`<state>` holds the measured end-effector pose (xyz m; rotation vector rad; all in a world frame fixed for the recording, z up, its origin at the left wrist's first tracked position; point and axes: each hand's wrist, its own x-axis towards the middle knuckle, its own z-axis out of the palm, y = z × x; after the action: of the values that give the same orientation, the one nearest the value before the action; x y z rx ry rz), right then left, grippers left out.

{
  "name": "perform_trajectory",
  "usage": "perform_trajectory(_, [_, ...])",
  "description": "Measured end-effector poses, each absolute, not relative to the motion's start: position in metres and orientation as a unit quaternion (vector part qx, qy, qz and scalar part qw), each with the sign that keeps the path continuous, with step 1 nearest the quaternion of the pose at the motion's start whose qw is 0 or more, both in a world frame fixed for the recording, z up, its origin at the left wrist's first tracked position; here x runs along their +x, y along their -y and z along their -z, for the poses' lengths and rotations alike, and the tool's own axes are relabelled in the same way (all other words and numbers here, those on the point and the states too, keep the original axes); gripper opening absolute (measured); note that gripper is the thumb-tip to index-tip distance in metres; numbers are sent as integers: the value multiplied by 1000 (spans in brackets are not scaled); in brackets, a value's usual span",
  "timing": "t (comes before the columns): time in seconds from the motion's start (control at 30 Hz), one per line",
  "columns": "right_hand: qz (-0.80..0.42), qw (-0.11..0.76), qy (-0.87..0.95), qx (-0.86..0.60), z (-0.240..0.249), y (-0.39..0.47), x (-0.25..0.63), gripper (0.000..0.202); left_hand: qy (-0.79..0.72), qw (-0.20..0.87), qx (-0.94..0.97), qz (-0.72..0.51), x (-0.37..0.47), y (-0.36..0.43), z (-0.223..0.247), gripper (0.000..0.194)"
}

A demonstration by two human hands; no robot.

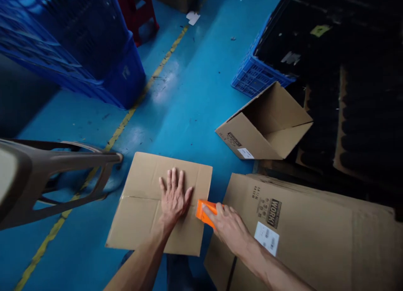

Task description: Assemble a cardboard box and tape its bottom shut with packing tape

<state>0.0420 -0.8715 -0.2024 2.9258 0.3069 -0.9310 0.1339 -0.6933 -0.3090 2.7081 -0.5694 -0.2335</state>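
A brown cardboard box (141, 177) lies in front of me, with a seam between its folded flaps on the upper side. My left hand (174, 198) rests flat on this face, fingers spread. An orange tape dispenser (206, 212) is at the right edge of the box, with my right hand (228, 224) wrapped round it. Part of the dispenser is hidden under my fingers. Whether any tape runs from it onto the cardboard cannot be made out.
Flattened printed cartons (315, 228) stand at my right, below an open carton (264, 127). Blue crates (119, 81) are stacked at upper left. A plastic chair (63, 177) is on the left, a red stool (138, 14) behind. Another blue crate (261, 72) holds dark items.
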Motion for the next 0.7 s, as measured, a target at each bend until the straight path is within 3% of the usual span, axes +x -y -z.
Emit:
perform_trajectory(0.3, [365, 6, -28, 930, 210, 941, 17, 59, 192, 193, 957, 98, 142, 698, 311, 72])
perform_trajectory(0.53, [333, -44, 22, 941, 257, 889, 53, 42, 210, 162, 961, 79, 143, 708, 304, 72])
perform_trajectory(0.7, [302, -145, 145, 931, 288, 868, 51, 34, 212, 148, 963, 75, 145, 714, 303, 74])
